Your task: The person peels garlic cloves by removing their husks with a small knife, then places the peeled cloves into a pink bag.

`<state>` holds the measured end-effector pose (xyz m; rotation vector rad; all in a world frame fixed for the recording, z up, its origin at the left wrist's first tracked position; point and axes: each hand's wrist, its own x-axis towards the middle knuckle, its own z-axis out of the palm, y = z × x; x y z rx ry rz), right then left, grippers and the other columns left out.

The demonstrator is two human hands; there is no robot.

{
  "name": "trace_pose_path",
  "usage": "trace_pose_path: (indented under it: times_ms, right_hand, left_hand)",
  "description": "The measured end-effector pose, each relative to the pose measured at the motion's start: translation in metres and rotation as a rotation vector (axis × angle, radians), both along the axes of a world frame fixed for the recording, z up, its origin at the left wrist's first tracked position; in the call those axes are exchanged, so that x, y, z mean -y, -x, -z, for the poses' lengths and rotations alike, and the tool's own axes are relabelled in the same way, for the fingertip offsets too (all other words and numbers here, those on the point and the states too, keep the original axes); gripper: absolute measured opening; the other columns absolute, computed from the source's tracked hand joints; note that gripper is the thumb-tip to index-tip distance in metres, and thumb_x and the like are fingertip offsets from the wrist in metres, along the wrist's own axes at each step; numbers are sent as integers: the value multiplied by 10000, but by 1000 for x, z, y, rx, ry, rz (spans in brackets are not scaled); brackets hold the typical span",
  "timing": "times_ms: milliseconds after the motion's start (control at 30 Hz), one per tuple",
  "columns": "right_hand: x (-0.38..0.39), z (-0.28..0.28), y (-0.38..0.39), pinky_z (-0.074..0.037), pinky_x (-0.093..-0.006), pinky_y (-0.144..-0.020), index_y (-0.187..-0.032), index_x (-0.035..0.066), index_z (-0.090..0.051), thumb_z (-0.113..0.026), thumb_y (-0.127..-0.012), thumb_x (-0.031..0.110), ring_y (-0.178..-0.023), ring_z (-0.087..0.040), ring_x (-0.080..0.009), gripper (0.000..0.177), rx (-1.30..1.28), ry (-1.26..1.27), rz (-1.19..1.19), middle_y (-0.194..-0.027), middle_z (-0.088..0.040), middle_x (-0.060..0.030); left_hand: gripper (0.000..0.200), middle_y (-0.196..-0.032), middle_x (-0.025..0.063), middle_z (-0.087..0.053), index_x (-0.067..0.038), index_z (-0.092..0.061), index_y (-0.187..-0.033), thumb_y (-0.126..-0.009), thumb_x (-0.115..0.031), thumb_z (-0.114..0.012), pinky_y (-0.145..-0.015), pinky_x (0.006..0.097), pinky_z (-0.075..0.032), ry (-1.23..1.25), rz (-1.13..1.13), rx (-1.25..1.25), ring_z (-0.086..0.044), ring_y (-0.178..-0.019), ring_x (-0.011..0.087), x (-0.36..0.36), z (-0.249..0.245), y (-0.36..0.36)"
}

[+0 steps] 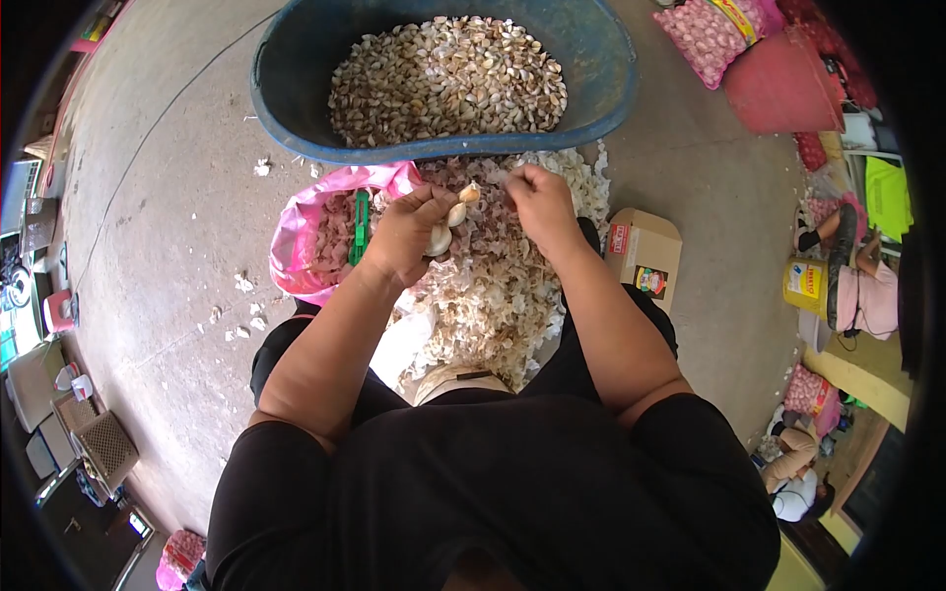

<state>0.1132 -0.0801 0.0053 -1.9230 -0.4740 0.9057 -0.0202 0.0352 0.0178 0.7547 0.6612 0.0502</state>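
Floor (148, 227) below, the left hand (402, 234) grasps garlic (456, 214) slanting forward and rightward below the tub (606, 69), while the right hand (542, 202), farther off, curls, contents indiscernible.

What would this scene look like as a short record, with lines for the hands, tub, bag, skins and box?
Left hand: holding garlic
Right hand: closed in a pinch; whether it holds anything is unclear
Tub: blue, with many loose cloves inside
Bag: pink, open, beside the left hand
Skins: heaped below the hands
Box: brown, on the floor, to the right
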Motion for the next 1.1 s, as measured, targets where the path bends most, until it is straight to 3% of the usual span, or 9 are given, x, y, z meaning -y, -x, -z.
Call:
trace_pose_path:
  times_ms: [33, 167, 233, 467, 633, 833, 900, 1000, 1100]
  right_hand:
    - [0, 0, -1, -435, -269, -523, -875, 28, -569, -510, -838, 233, -582, -513, -107, 216, -178, -58, 57, -715, -563, -37]
    - [-4, -9, 15, -459, -327, -533, -945, 83, -519, -394, -871, 413, -600, -535, -191, 361, -905, -77, 81, -770, -554, -56]
    - [-3, -1, 21, -463, -334, -550, -945, 102, -503, -346, -878, 427, -624, -549, -216, 367, -1129, -80, 57, -772, -557, -55]
    - [-12, 5, 20, -487, -310, -627, -1020, 88, -542, -364, -883, 302, -669, -569, -181, 310, -1131, -289, 147, -791, -577, -50]
    - [-20, 3, 18, -504, -299, -678, -1016, 15, -530, -374, -888, 245, -707, -579, -180, 307, -1248, -403, 109, -835, -581, -77]
    - [-35, -36, -7, -491, -316, -696, -1071, -41, -417, -396, -886, 296, -880, -557, -259, 385, -939, -648, 326, -983, -527, -187]
    - [-37, -30, -9, -476, -311, -694, -1049, -13, -437, -422, -869, 373, -869, -564, -245, 426, -653, -487, 255, -983, -540, -175]
    - [-35, -19, 10, -465, -292, -694, -1081, 13, -437, -507, -844, 286, -825, -573, -199, 368, -360, -63, -254, -957, -566, -130]
    - [-32, 1, 38, -458, -274, -687, -1034, 13, -463, -593, -791, 165, -775, -575, -156, 314, -76, -394, -192, -908, -585, -91]
  left_hand:
    - [142, -689, 49, -557, -19, -527, -865, -862, -152, -478, -477, 210, -414, -19, 15, -8, -525, -547, 102, -1, 1, 0]
    - [234, -744, 51, -573, 27, -545, -905, -871, -194, -477, -580, 228, -408, -965, 298, -191, -491, -637, 81, 6, -2, -1]
    - [244, -777, 51, -576, 20, -542, -932, -883, -201, -451, -617, 231, -415, -949, 312, -201, -498, -678, 90, 8, -8, -2]
    - [298, -883, 64, -568, 5, -520, -1008, -924, -225, -350, -708, 230, -410, -568, 185, -67, -500, -782, 97, -4, -6, 1]
    - [326, -801, 42, -570, -12, -507, -1047, -928, -253, -322, -641, 214, -419, -595, 210, -44, -521, -714, 91, -11, -20, 5]
    - [267, -897, 79, -563, -27, -499, -1018, -900, -189, -323, -722, 308, -453, 84, -102, -22, -556, -812, 164, -23, -16, 9]
    - [247, -967, 95, -541, -3, -467, -1042, -889, -151, -342, -778, 329, -439, 94, -147, 123, -538, -882, 180, -23, -6, 9]
    - [213, -1000, 118, -519, 19, -427, -1049, -849, -45, -392, -743, 327, -461, 66, -257, 235, -535, -877, 195, -21, -1, 6]
    - [244, -1041, 136, -504, 31, -391, -1074, -835, -1, -424, -708, 285, -475, -50, -259, 206, -530, -874, 181, -10, -11, 2]
